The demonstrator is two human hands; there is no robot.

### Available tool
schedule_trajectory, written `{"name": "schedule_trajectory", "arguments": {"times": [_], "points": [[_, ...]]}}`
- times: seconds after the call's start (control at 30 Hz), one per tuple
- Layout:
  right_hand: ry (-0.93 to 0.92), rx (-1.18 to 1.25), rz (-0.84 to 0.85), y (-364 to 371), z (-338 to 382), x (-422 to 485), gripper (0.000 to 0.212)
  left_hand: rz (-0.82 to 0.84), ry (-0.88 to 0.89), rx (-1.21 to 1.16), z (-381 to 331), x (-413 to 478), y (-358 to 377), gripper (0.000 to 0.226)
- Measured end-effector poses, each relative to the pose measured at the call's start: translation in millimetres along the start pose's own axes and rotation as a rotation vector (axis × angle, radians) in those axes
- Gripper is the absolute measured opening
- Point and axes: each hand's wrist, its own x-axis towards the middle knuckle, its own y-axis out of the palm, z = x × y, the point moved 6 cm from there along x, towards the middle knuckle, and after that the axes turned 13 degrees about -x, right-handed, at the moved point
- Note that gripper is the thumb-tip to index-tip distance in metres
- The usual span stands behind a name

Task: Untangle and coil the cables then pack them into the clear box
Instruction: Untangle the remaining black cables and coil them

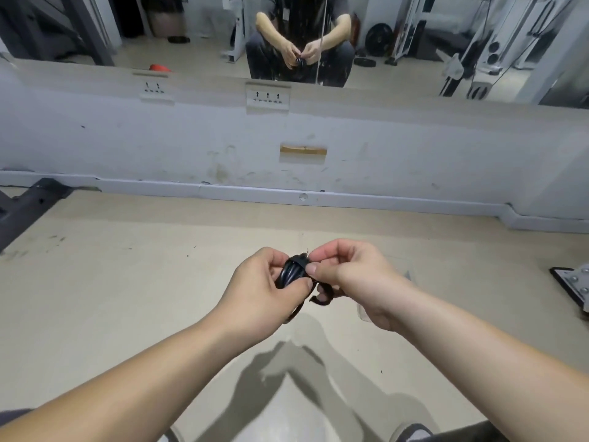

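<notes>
A small black coiled cable (291,272) is held up in front of me, above the beige floor. My left hand (258,291) grips the bundle from the left, thumb and fingers closed round its loops. My right hand (347,279) pinches a black strap at the top of the bundle, and a short loose end (322,299) curls out below its fingers. A loop of the cable hangs under my left palm. The clear box is not in view.
A grey low wall (287,145) with sockets runs across ahead, with a mirror (302,36) above it showing a seated person's hands. A dark metal frame (28,205) lies at far left. A metal plate (573,288) sits at the right edge.
</notes>
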Motion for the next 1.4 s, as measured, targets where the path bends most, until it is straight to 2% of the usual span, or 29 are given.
{"name": "schedule_trajectory", "arguments": {"times": [0.2,0.57,0.77,0.97,1.13,1.17,1.23,1.4], "points": [[-0.013,0.051,-0.017,-14,-5,18,0.019,-0.083,0.010,-0.083,-6,21,-2,0.025],[-0.090,0.113,-0.195,-18,-6,18,0.015,-0.115,0.085,-0.199,-18,26,2,0.023],[-0.004,0.227,-0.112,-9,-10,12,0.027,-0.134,0.095,-0.254,-20,16,2,0.024],[0.052,0.379,-0.094,-6,-11,7,0.020,-0.120,0.118,-0.281,-26,6,5,0.024],[0.020,0.269,-0.168,-9,-7,2,0.016,-0.106,0.145,-0.254,-26,1,10,0.027],[0.020,0.245,-0.151,-8,-7,3,0.014,-0.110,0.156,-0.231,-26,1,10,0.028],[0.036,0.267,-0.055,-2,-6,3,0.023,-0.122,0.165,-0.200,-26,2,8,0.030],[0.102,0.507,0.178,9,-3,3,0.032,-0.140,0.200,-0.104,-25,2,7,0.031]]}}
